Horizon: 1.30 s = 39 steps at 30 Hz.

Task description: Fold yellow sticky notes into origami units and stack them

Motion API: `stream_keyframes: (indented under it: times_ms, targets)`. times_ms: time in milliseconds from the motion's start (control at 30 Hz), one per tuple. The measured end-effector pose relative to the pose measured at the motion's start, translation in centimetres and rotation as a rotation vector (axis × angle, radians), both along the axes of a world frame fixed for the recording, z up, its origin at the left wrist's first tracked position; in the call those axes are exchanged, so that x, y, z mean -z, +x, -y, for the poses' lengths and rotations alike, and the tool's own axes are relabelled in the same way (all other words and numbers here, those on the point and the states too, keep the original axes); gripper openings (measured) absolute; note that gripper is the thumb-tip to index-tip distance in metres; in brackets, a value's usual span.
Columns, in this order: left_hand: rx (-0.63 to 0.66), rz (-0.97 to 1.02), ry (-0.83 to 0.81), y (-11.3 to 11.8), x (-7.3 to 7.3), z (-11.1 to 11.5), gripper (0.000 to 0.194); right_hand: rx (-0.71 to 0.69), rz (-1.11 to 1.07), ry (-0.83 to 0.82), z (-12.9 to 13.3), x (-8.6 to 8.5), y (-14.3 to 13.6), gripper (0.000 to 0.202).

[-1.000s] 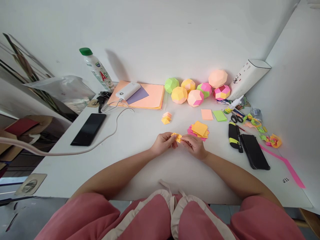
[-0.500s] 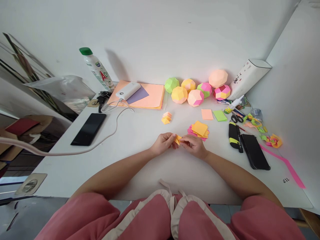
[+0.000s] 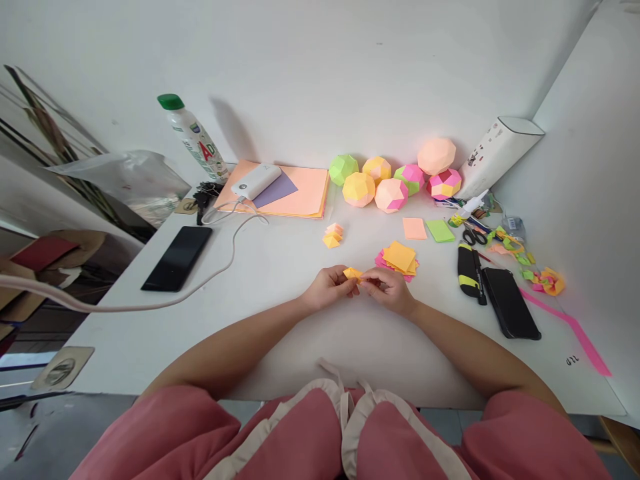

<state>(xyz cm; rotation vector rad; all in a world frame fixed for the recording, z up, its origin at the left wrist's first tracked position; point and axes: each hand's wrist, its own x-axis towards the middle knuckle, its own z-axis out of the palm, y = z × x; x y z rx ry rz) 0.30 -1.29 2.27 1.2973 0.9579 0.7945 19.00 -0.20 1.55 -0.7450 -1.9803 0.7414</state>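
Between my two hands is a small folded piece of orange paper point(image 3: 353, 273), held up over the near part of the desk. My left hand point(image 3: 330, 288) grips its left side, fingers closed. My right hand point(image 3: 387, 289) pinches its right end between thumb and fingers. Just beyond my right hand lies a pile of square paper sheets point(image 3: 400, 257), orange on top with pink under them. A short row of folded paper pieces point(image 3: 333, 235), orange and peach, sits beyond my left hand.
Several faceted paper balls point(image 3: 360, 190) line the wall. Peach and green sticky notes point(image 3: 440, 231), scissors point(image 3: 474, 237), a glue bottle point(image 3: 467, 210), a cutter point(image 3: 468, 270) and a black phone point(image 3: 511, 303) are at right. Leftward lie another phone point(image 3: 177, 259), a cable point(image 3: 233, 253) and a power bank point(image 3: 257, 181).
The orange paper has been turned in my fingers and now lies more sideways, its folded top showing. My left thumb has moved down. Both forearms stay in place.
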Motion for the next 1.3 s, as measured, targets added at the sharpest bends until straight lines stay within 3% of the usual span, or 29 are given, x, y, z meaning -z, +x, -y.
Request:
stream_keyframes:
  times_ms: [233, 500, 767, 1300]
  targets:
    - [0.006, 0.036, 0.03, -0.02, 0.11, -0.07, 0.039, -0.034, 0.019, 0.085, -0.23, 0.17, -0.05, 0.009]
    - [-0.032, 0.081, -0.057, -0.1, 0.39, -0.22, 0.037, -0.068, 0.061, 0.153, 0.14, 0.37, -0.09, 0.016]
    - [0.002, 0.108, -0.099, -0.35, 0.1, -0.36, 0.034, 0.05, 0.264, 0.505, 0.31, 0.56, -0.14, 0.025]
    - [-0.069, -0.05, 0.0, 0.2, -0.21, 0.09, 0.034, 0.037, 0.273, 0.591, 0.12, 0.72, -0.13, 0.029]
